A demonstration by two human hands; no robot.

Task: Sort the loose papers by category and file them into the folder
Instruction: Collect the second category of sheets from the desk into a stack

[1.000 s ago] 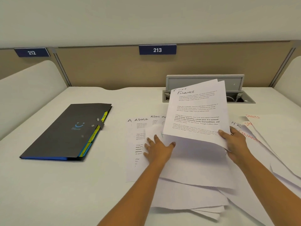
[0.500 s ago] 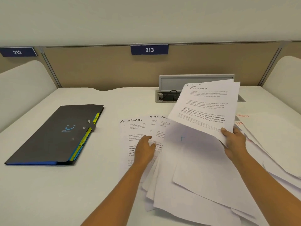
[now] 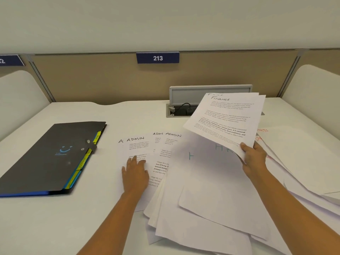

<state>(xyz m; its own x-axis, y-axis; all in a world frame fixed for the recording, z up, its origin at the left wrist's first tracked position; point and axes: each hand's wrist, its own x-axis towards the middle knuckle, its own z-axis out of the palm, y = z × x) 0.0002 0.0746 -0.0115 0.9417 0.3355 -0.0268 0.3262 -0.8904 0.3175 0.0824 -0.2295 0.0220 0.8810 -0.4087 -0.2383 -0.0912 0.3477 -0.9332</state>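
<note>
Item 1. Right hand (image 3: 254, 156): we logged it closed in a pinch on the near corner of the FINANCE sheets (image 3: 226, 118), thumb on top. There were at least two sheets, raised off the desk (image 3: 55, 227) and slanting up and away from the hand.

Item 2. Left hand (image 3: 135, 172): flat, fingers straight, palm down on the ADMIN sheets (image 3: 139, 144). It gripped nothing and only pressed.

Item 3. ADMIN sheets: a fan of headings ran from under the left hand toward the right hand, its far edge covered by the next item.

Item 4. HR pile (image 3: 211, 177): it lay between the two hands, beneath the raised sheets. It was loose and skewed, with teal letters showing.

Item 5. Further papers (image 3: 298, 162): these lay outside the right hand, with orange lettering we could not read in full.

Item 6. Folder (image 3: 51, 157): it lay well outside the left hand, closed, with coloured tabs along the edge nearest that hand.

Handling note: we judged the step to be collecting one category. The pinch sat at a single corner, so the sheets could splay or slip. We would square them against the desk before setting them down clear of the HR pile. We would keep the left palm firm so the ADMIN fan did not drift.
</note>
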